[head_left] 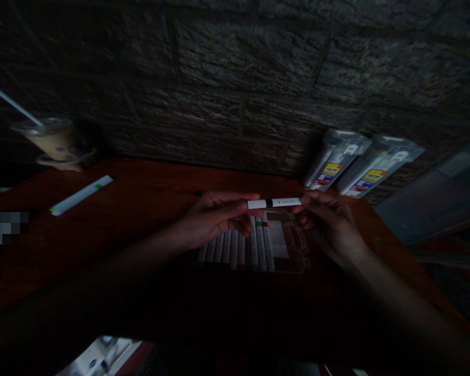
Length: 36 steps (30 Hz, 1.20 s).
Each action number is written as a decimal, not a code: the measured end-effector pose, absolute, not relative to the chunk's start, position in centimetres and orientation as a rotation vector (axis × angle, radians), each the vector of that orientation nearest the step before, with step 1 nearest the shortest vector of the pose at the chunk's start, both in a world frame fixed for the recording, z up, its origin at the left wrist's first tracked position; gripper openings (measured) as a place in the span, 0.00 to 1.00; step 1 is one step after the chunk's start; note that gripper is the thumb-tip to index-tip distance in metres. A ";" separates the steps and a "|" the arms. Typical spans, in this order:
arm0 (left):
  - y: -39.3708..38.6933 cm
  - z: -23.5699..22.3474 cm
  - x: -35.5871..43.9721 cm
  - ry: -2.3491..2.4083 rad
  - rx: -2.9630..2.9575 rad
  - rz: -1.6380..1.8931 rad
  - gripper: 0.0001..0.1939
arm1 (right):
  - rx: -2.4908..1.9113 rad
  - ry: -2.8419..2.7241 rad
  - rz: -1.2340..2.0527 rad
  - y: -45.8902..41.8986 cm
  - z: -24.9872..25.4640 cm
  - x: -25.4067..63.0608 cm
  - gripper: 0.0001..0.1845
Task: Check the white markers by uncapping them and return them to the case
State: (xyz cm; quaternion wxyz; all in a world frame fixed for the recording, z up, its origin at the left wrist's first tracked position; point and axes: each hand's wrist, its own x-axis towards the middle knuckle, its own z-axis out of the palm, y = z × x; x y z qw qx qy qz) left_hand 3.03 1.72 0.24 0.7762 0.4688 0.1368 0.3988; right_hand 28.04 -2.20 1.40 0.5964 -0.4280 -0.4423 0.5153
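- On wooden tabletop [152, 188]: clear case [296, 261] with white row of markers [261, 243].
- Left hand [207, 223]: grip pinching one end of marker [288, 201].
- Right hand [332, 223]: grip pinching other end.
- Marker: above case, nearly level, black band [269, 203] between hands.
- Step, likely: two-handed holding or checking.
- Probably calling next for steady pinch, clear of case.

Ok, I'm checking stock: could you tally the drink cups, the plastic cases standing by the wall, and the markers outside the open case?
Drink cup: 1
Standing plastic cases: 2
Loose markers, one held: 2
Total: 5
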 end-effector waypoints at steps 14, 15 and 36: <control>2.0 0.3 3.0 0.350 1.006 0.826 0.10 | -1.043 -1.160 1.079 -2.4 1.6 27.9 0.07; 1.9 0.3 3.0 0.354 1.003 0.829 0.10 | -1.045 -1.157 1.082 -2.4 1.6 27.9 0.07; 1.7 0.4 3.1 0.374 1.019 0.895 0.12 | -1.031 -1.150 1.068 -2.5 1.4 28.1 0.06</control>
